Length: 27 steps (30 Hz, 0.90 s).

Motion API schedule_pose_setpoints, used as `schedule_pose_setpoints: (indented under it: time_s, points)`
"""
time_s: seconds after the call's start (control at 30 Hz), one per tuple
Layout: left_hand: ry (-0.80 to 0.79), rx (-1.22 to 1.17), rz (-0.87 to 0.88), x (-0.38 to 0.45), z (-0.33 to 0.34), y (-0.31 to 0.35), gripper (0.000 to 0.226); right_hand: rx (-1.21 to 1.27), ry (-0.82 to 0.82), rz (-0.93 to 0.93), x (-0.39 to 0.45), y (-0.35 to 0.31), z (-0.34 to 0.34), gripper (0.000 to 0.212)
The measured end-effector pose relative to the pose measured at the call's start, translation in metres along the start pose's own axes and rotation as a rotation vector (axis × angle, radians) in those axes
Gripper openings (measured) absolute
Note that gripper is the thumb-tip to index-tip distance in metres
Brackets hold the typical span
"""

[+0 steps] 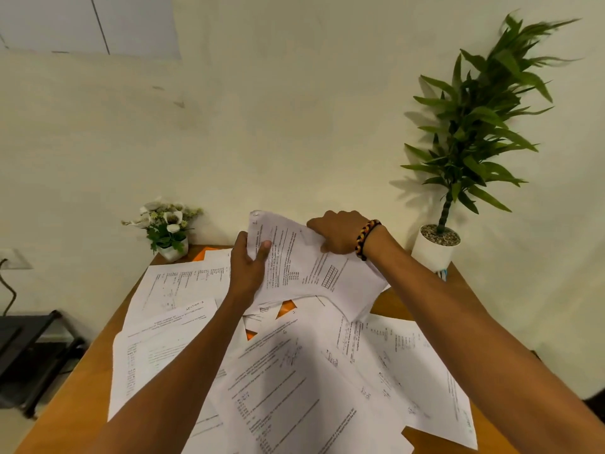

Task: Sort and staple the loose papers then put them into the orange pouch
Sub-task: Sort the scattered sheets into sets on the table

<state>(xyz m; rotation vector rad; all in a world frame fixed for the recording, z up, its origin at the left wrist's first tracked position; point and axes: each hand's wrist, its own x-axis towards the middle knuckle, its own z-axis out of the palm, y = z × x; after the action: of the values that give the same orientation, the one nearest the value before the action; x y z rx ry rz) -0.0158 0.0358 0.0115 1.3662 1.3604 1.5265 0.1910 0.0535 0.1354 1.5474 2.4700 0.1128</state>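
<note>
Several loose printed papers [288,375] lie scattered over a wooden table [82,381]. I hold one printed sheet [314,273] lifted above the pile near the table's far edge. My left hand [248,267] pinches its left edge, thumb on top. My right hand [340,234], with a braided bracelet at the wrist, grips its far edge with curled fingers. Bits of the orange pouch [284,308] show through gaps beneath the papers, and at the far edge. No stapler is visible.
A small white pot of white flowers [168,229] stands at the table's far left corner. A tall green plant in a white pot [437,247] stands at the far right corner. A dark shelf [29,348] sits left of the table, against the wall.
</note>
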Motion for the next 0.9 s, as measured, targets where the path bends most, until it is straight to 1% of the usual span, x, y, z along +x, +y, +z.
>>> schedule_pose_setpoints:
  time_s: [0.1,0.17,0.2,0.3,0.33,0.37,0.4,0.43,0.5,0.57,0.63,0.67,0.7,0.77,0.8,0.83,0.87,0.9]
  points:
    - [-0.004,-0.087,-0.040,-0.001,-0.001,0.009,0.040,-0.069,0.107,0.043,0.001,-0.002,-0.003,0.033]
    - [-0.034,-0.130,-0.049,-0.003,-0.005,0.011,0.052,-0.100,0.120,0.031,0.001,-0.002,-0.009,0.038]
    - [-0.061,-0.132,-0.050,-0.002,-0.008,0.008,0.053,-0.120,0.111,0.019,0.000,-0.003,-0.011,0.039]
    - [-0.234,-0.043,-0.031,0.001,-0.013,-0.004,0.043,-0.153,0.078,-0.004,0.000,-0.009,-0.009,0.038]
    - [-0.292,-0.009,-0.033,0.000,-0.012,-0.007,0.045,-0.142,0.057,-0.004,0.001,-0.012,-0.006,0.038]
    - [-0.324,0.001,-0.055,-0.003,-0.011,-0.010,0.046,-0.126,0.029,-0.001,0.002,-0.013,-0.001,0.037]
    - [-0.341,0.010,-0.077,-0.006,-0.009,-0.013,0.041,-0.106,0.001,0.007,0.002,-0.014,0.002,0.037]
    - [-0.345,0.008,-0.089,-0.009,-0.008,-0.013,0.031,-0.083,-0.018,0.020,0.002,-0.013,0.006,0.039]
    - [-0.295,-0.003,-0.097,-0.012,-0.006,-0.014,0.015,-0.024,-0.015,0.066,-0.003,-0.004,0.011,0.045]
    - [-0.198,-0.034,-0.114,-0.011,-0.008,-0.013,0.009,0.032,0.013,0.125,-0.013,0.014,0.015,0.050]
    - [-0.123,-0.063,-0.128,-0.008,-0.012,-0.010,0.004,0.113,0.049,0.183,-0.025,0.042,0.023,0.049]
    - [-0.104,-0.062,-0.128,-0.006,-0.014,-0.011,0.003,0.211,0.083,0.195,-0.032,0.055,0.027,0.047]
    - [-0.097,-0.064,-0.126,-0.004,-0.016,-0.012,0.003,0.376,0.133,0.178,-0.038,0.066,0.034,0.042]
    - [-0.090,-0.078,-0.125,-0.002,-0.019,-0.009,0.004,0.908,0.274,0.105,-0.047,0.076,0.054,0.034]
    - [-0.089,-0.085,-0.125,-0.001,-0.019,-0.008,0.004,1.179,0.332,0.111,-0.051,0.074,0.065,0.033]
    - [-0.093,-0.088,-0.128,0.000,-0.018,-0.008,0.005,1.365,0.377,0.145,-0.054,0.070,0.078,0.035]
    - [-0.109,-0.077,-0.135,0.000,-0.017,-0.006,0.006,1.467,0.413,0.176,-0.058,0.063,0.086,0.039]
    - [-0.146,-0.049,-0.139,0.000,-0.015,-0.006,0.007,1.511,0.423,0.205,-0.062,0.055,0.093,0.044]
